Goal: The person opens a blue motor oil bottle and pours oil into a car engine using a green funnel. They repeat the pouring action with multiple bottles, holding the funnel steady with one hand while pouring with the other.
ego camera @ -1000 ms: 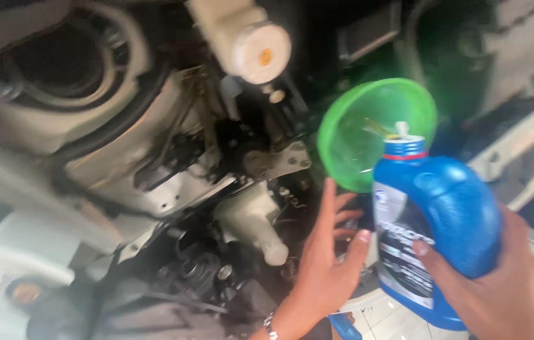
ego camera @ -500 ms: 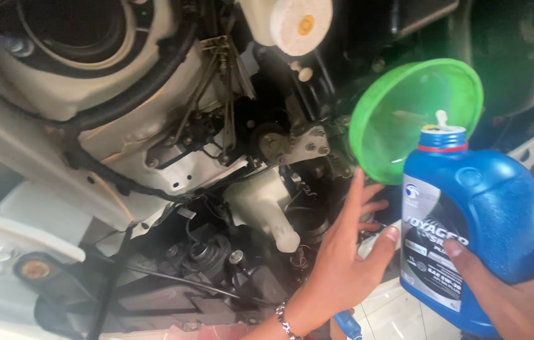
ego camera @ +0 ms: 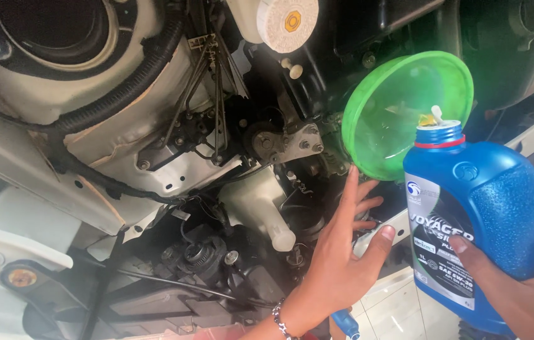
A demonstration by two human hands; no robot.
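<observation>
Right hand (ego camera: 525, 283) grips blue oil bottle (ego camera: 481, 220), spout at green funnel (ego camera: 405, 113); left hand (ego camera: 342, 252) open, fingers spread below funnel.

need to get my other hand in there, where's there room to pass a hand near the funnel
Little room. The left hand already fills the gap under the green funnel, and the blue bottle in the right hand blocks its right side. The white reservoir, brackets and black hoses crowd the left. The barest patch is the pale tiled floor between the wrists.
</observation>
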